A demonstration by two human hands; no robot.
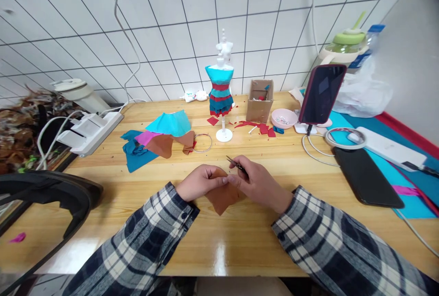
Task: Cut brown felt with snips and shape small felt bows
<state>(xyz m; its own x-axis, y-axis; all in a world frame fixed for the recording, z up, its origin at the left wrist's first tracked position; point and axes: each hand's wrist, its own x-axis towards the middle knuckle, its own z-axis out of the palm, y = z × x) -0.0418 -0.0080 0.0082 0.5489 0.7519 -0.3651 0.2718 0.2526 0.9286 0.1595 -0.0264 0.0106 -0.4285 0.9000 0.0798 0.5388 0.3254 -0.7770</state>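
Both hands meet over the near middle of the table, at a piece of brown crepe paper [222,199]. My left hand [200,182] is closed, pinching the paper's upper edge between thumb and fingers. My right hand [256,183] is closed round small scissors [239,166], whose blades point up and left; its thumb also touches the paper beside my left thumb. Beyond the hands, a small white dress form [224,136] stands upright, wearing a turquoise, red and teal paper dress [221,90]. The fingers of my right hand partly hide the scissors' handles.
Teal, turquoise, pink and brown paper pieces [168,124] lie at the left. Behind stand a cardboard box [260,101] and a pink bowl [284,118]. Red scraps [264,129] lie nearby. At the right are a propped phone [322,94], a dark phone [366,177] and cables; a power strip [89,132] lies left.
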